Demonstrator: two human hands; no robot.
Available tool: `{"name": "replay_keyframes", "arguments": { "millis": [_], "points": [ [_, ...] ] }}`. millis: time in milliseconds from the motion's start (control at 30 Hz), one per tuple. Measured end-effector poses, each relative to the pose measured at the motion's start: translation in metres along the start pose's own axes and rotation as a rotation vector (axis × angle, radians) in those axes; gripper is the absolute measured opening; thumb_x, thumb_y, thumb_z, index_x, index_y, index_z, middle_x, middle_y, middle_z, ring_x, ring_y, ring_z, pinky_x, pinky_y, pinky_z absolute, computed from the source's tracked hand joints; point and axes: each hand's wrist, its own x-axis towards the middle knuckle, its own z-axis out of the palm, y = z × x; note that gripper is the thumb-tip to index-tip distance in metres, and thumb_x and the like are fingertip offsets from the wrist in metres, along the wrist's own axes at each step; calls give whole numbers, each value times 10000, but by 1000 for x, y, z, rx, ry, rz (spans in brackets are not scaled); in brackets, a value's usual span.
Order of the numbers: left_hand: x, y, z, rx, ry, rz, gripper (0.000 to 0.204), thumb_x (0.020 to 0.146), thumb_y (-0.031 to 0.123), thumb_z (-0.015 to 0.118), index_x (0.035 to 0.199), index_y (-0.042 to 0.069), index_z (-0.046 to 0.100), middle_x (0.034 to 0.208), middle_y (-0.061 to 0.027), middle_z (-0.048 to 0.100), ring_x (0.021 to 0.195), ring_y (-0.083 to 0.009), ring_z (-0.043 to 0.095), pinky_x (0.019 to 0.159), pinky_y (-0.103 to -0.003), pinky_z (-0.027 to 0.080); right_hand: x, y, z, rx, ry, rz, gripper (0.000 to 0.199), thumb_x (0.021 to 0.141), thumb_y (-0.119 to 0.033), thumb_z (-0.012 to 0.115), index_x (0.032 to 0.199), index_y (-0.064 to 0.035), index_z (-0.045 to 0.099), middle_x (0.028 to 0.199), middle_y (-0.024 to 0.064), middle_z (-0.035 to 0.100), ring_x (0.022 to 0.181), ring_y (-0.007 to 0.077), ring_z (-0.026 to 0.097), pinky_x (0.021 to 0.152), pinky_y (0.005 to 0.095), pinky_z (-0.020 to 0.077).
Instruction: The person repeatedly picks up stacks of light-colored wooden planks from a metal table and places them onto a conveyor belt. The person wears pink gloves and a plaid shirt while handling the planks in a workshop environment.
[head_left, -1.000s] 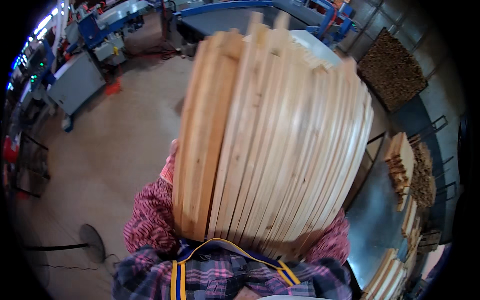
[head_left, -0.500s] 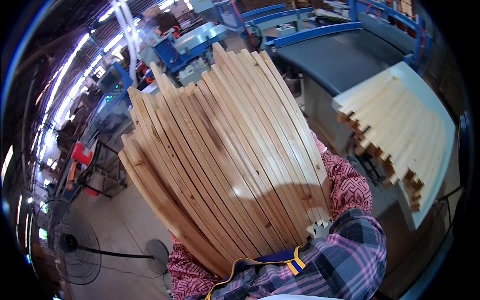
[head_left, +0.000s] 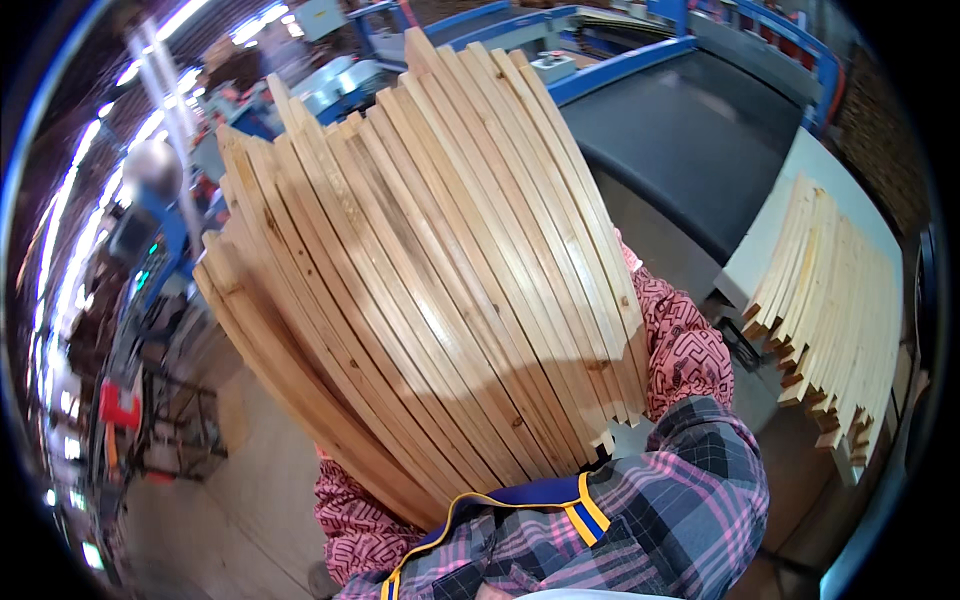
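A wide bundle of long, pale wooden slats [head_left: 430,290] fills the middle of the head view, lying side by side with uneven far ends. Both my arms hold it up against my front. My right arm, in a pink patterned sleeve cover [head_left: 690,345], wraps round the bundle's right side. On the left, the other pink sleeve cover [head_left: 360,525] passes under its near left corner. Slats hide the fingers of both hands. A blue apron edge with yellow trim [head_left: 590,510] meets the slats' near ends.
At right, more pale slats [head_left: 840,310] lie on a white tabletop [head_left: 775,225]. Beyond my load stands a blue-framed machine with a dark flat belt [head_left: 690,140]. A metal stand [head_left: 180,420] with a red box [head_left: 120,403] is at left on the grey floor [head_left: 230,520].
My view has shifted as I carry the bundle; the belt machine appears nearer and the white table further right. The floor fan at left has gone out of view. My hold looks unchanged.
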Motion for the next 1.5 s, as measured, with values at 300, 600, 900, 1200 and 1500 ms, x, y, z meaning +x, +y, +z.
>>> {"name": "replay_keyframes", "arguments": {
  "millis": [300, 600, 900, 1200, 1500],
  "points": [
    [184, 64, 137, 198, -311, -326, 705, 778, 545, 742, 1248, 36, 614, 1146, -134, 682, 1000, -222, 670, 886, -387, 549, -13, 58, -76, 15, 206, 210, 525, 994, -452, 425, 1269, -17, 532, 1095, 135, 639, 1015, 253, 638, 863, 380, 545],
    [395, 22, 382, 291, -687, -732, 706, 777, 545, 742, 1250, 37, 613, 1146, -134, 682, 1005, -222, 668, 890, -386, 546, -52, 52, -112, 85, 326, 438, 527, 993, -454, 427, 1269, -18, 532, 1093, 135, 638, 1022, 254, 635, 866, 380, 543],
    [568, -44, 560, 621, -995, 74, 635, 917, 291, 646, 1452, 57, 399, 1455, -78, 467, 1141, -155, 593, 1012, -332, 435, -31, 2, -113, 283, 447, 591, 529, 992, -457, 430, 1270, -19, 532, 1092, 135, 638, 1028, 254, 633, 869, 380, 540],
    [477, 28, 581, 1022, -1128, 196, 537, 927, 51, 545, 1444, 28, 403, 1457, -134, 435, 1372, -227, 375, 1141, -333, 263, 3, -29, -121, 956, 582, 532, 531, 991, -459, 433, 1271, -20, 532, 1090, 135, 638, 1035, 255, 631, 873, 379, 538],
    [463, 19, 604, 1023, -1140, -91, 904, 787, 77, 700, 1540, 90, 199, 1539, -133, 292, 1400, -239, 301, 1135, -324, 259, 47, 54, -180, -491, 353, 664, 595, 979, -552, 372, 1252, -76, 601, 1237, 207, 593, 1149, 370, 565, 901, 419, 493]
  ]
}}
